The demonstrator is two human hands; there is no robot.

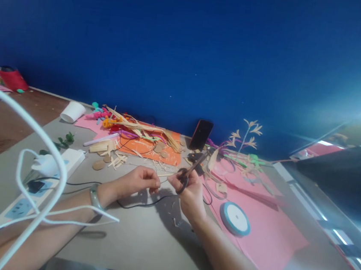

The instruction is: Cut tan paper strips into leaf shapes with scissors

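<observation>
My right hand (192, 196) is closed round the handles of a pair of dark scissors (194, 167), whose blades point up and away. From its thumb and fingertip a thin pale strip (165, 175) stretches towards my left hand. My left hand (141, 180), with a bracelet (95, 199) at the wrist, is closed in a pinch over the table. What sits between its fingertips is too small to make out. Beyond the hands, short pale slivers (119, 160) and brown round pieces (99, 165) lie scattered beside an orange sheet (173, 158).
A power strip (73, 161) with white cables (63, 174) lies at left, near a white cup (72, 112). Pink paper (273, 230) bears a ribbon roll (235, 218) at right. A phone (201, 134) and a husk flower stem (243, 139) stand near the blue wall (188, 58).
</observation>
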